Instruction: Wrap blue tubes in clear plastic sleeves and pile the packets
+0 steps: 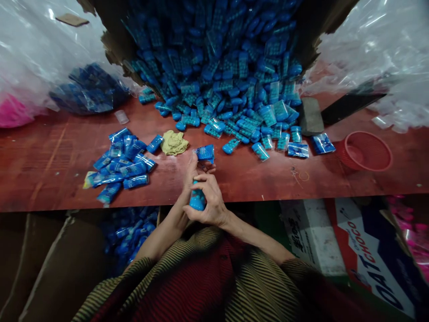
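Observation:
My right hand (212,200) is closed around a small transparent bottle (197,201) with blue beads inside and a rounded blue cap at its lower end. Thumb and fingers grip it from the side. Just beyond, my left hand (189,179) pinches a shiny blue printed sleeve (205,153) near its fingertips; its other fingers are partly hidden behind the right hand. To the left lies a heap of blue wrapped pieces (124,156). A crumpled yellowish lump (174,143), perhaps cloth or putty, sits beside the left fingertips.
A large pile of bead-filled bottles (228,80) spills from a torn carton onto the red tabletop (53,152). A red plastic basket (368,151), a grey block (311,116) and two blue packets (298,150) are at right. Blue packets in plastic (89,89) lie back left.

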A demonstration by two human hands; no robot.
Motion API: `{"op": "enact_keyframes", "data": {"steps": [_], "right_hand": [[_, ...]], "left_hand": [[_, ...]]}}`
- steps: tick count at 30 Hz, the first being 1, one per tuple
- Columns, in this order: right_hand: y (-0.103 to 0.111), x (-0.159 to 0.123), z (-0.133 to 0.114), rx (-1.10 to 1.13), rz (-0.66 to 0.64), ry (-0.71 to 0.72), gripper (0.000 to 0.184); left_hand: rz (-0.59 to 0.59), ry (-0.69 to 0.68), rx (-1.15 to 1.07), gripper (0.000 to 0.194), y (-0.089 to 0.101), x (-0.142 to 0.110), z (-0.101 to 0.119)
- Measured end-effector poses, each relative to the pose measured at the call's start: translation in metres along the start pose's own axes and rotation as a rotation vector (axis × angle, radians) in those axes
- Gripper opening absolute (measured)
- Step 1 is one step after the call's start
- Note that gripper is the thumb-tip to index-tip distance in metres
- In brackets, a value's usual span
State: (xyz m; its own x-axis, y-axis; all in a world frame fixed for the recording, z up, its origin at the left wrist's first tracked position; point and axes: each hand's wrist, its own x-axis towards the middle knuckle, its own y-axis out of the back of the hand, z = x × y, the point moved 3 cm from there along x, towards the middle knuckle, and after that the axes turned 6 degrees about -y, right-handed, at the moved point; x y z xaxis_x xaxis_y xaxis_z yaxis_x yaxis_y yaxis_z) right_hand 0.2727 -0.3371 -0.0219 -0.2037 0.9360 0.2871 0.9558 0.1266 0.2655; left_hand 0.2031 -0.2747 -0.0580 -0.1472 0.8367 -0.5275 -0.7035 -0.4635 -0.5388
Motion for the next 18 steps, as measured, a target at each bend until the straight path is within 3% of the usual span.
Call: {"op": "enact_keyframes", "data": {"steps": [8,12,15,18], "right_hand": [[0.003,0.002,0.004,0.05,0.011,-0.062,0.033],[0.016,0.01,0.01,0.263,-0.074,-0.244,0.034],[0.022,0.01,0.017,0.424,-0.019,-0.43,0.034],[0.022,0.006,0.023,0.565,0.033,-0.528,0.037]], "left_hand": [[0.044,-0.015,0.022,0.031,0.007,0.002,-0.004],[0.117,0.075,0.029,0.036,0.0,-0.006,0.003],[0.111,0.119,0.046,0.044,-0.003,-0.012,0.004],[0.09,0.112,0.024,0.044,-0.002,-0.014,0.002]]}}
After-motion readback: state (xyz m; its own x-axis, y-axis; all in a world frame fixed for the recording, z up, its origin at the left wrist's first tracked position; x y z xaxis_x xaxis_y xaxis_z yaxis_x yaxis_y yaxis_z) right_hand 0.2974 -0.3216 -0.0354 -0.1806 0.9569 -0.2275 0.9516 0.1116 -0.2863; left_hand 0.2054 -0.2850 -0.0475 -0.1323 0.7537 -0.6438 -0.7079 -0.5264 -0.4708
